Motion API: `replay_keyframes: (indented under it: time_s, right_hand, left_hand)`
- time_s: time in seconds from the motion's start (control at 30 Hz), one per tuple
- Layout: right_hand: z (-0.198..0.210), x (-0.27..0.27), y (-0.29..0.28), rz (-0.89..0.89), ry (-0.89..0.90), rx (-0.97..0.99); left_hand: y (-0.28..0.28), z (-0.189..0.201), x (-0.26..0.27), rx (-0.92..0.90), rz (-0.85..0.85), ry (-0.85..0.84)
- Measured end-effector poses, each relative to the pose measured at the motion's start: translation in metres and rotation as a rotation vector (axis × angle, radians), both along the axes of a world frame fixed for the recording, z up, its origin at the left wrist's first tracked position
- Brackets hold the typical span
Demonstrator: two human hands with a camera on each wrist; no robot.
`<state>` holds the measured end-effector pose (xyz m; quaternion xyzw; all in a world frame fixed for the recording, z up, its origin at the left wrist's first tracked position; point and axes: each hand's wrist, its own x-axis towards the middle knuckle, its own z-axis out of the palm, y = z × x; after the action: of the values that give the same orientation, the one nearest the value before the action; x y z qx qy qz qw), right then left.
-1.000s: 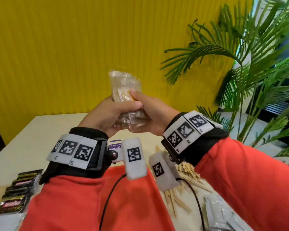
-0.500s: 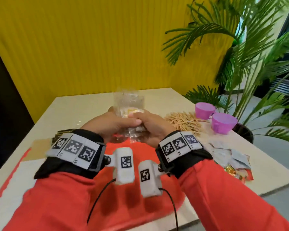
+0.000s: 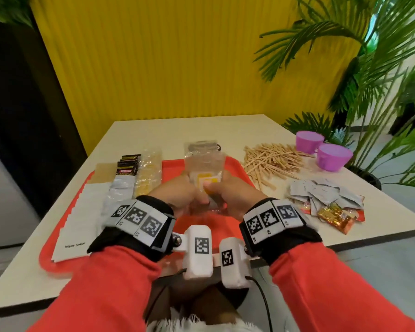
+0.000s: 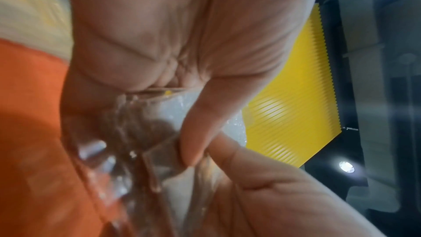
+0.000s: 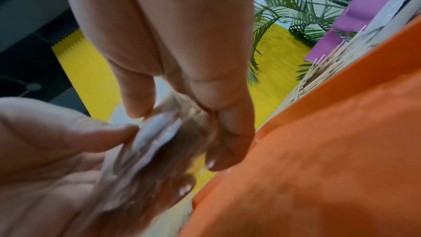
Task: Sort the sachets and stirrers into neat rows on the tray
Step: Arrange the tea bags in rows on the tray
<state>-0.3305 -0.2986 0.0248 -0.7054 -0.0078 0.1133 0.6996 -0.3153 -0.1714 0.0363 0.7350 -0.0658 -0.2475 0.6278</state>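
Holding a small stack of clear plastic sachets with yellow filling (image 3: 204,174) above the middle of the red plastic tray (image 3: 235,168), the left hand (image 3: 177,196) and right hand (image 3: 237,195) both pinch it. The film looks slippery, so I think the stack can fan out and fall crooked. Finished rows of sachets (image 3: 127,178) lie on the left. The heap of wooden stirrers (image 3: 268,161) waits on the pale worktop (image 3: 153,130), right of the tray, near two purple plastic cups (image 3: 321,153).
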Motion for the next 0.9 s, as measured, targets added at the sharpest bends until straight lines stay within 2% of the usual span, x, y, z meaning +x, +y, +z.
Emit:
replay_keyframes:
  time_s: [0.17, 0.27, 0.4, 0.57, 0.9]
  right_hand:
    - [-0.023, -0.009, 0.006, -0.086, 0.009, -0.135]
    - [-0.028, -0.014, 0.006, -0.065, -0.003, -0.093]
    - [-0.029, -0.019, 0.004, 0.039, -0.046, -0.089]
    - [-0.036, -0.016, 0.004, 0.039, -0.062, -0.123]
    - [-0.041, -0.017, 0.004, 0.079, -0.076, -0.024]
  left_hand:
    - [-0.001, -0.016, -0.008, 0.168, 0.089, -0.039]
    - [-0.002, -0.026, -0.008, 0.163, 0.111, -0.041]
    - [0.002, -0.025, -0.014, 0.082, 0.145, -0.034]
    - [0.001, -0.016, -0.022, 0.048, 0.181, -0.055]
    - [-0.006, -0.023, -0.026, -0.283, 0.27, 0.014]
